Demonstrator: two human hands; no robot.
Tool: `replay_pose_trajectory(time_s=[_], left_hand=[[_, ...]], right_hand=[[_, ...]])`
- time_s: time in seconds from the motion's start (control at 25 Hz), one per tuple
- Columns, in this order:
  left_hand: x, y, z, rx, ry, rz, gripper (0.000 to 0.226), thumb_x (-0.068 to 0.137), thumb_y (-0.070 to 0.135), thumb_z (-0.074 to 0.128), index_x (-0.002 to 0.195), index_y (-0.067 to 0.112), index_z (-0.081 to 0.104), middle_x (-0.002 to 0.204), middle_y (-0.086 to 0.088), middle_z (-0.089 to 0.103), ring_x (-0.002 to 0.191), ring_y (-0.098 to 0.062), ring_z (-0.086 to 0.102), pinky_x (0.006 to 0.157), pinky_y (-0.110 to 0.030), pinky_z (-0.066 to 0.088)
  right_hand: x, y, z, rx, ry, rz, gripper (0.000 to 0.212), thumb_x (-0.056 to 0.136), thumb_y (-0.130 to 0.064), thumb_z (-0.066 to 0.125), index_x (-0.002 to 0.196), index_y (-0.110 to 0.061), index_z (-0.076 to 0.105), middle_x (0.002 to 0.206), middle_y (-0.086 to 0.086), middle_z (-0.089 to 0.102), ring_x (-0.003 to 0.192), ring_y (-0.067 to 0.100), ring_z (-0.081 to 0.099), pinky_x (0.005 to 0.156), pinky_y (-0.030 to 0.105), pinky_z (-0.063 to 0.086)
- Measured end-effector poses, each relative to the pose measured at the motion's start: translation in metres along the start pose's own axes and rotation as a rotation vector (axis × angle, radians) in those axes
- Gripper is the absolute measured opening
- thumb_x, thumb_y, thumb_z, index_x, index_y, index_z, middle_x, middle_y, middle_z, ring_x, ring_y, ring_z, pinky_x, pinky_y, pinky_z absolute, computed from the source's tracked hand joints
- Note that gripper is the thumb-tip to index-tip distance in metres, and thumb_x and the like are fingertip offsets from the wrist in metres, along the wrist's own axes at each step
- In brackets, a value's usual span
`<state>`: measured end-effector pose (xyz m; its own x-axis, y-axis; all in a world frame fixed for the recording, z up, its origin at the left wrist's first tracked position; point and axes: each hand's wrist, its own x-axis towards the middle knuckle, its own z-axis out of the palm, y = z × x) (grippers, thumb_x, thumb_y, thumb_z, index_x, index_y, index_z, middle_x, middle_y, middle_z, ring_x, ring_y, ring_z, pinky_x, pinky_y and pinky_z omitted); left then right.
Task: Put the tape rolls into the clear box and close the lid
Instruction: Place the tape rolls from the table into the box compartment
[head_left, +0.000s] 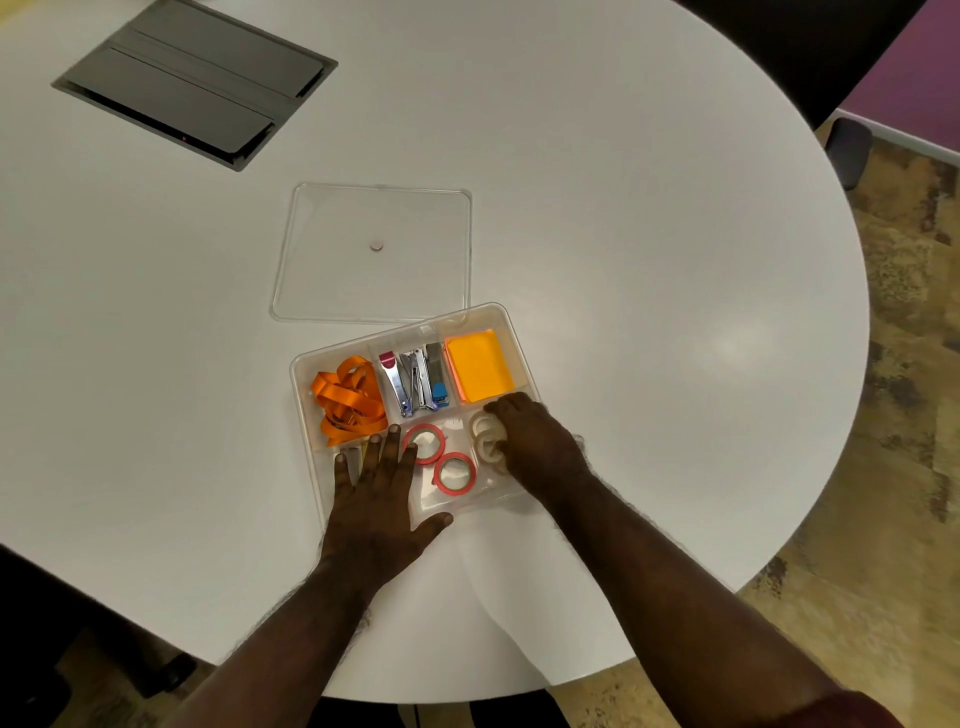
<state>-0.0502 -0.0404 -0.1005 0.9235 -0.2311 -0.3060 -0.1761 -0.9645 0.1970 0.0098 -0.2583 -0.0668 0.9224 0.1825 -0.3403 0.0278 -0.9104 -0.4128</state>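
The clear box (301, 395) with several compartments stands open on the white table, near its front edge. Two red tape rolls (439, 457) lie flat in its near middle compartment. Small white tape rolls (485, 436) sit in the near right compartment, partly under my right hand (535, 441), whose curled fingers touch them. My left hand (376, 488) lies flat with spread fingers over the box's near left corner. The clear lid (374, 249) lies flat on the table just behind the box.
Inside the box are an orange ribbon (348, 397), staplers (415, 379) and orange sticky notes (480, 366). A grey cable hatch (197, 78) is set into the table at the far left. A dark chair (849, 150) stands beyond the table's right edge.
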Motion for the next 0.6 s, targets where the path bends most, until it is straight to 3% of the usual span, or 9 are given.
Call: replay_pose_trajectory(time_s=[0.16, 0.36, 0.6], left_hand=[[0.000, 0.001, -0.001, -0.015, -0.003, -0.002, 0.101, 0.074, 0.085, 0.023, 0.152, 0.024, 0.005, 0.159, -0.001, -0.002, 0.147, -0.024, -0.007, 0.115, -0.052, -0.012], [0.000, 0.001, -0.002, -0.023, -0.014, -0.007, 0.102, 0.073, 0.085, 0.023, 0.152, 0.025, 0.002, 0.159, 0.001, -0.007, 0.146, -0.022, -0.012, 0.112, -0.047, -0.020], [0.001, 0.001, -0.003, -0.034, -0.022, -0.017, 0.101, 0.073, 0.085, 0.025, 0.152, 0.027, -0.002, 0.158, 0.004, -0.012, 0.145, -0.019, -0.017, 0.111, -0.045, -0.023]], right_hand=[[0.000, 0.015, -0.015, -0.031, 0.006, 0.105, 0.041, 0.089, -0.009, 0.057, 0.129, -0.014, 0.049, 0.123, 0.011, 0.059, 0.105, 0.030, 0.062, 0.088, 0.037, 0.052], [-0.004, 0.006, -0.006, -0.245, -0.101, 0.039, 0.036, 0.088, -0.021, 0.063, 0.121, -0.011, 0.051, 0.114, 0.010, 0.063, 0.100, 0.029, 0.066, 0.083, 0.038, 0.054], [0.001, 0.003, 0.001, -0.412, -0.057, 0.011, 0.030, 0.088, -0.024, 0.061, 0.112, -0.008, 0.052, 0.104, 0.010, 0.063, 0.087, 0.030, 0.068, 0.072, 0.034, 0.052]])
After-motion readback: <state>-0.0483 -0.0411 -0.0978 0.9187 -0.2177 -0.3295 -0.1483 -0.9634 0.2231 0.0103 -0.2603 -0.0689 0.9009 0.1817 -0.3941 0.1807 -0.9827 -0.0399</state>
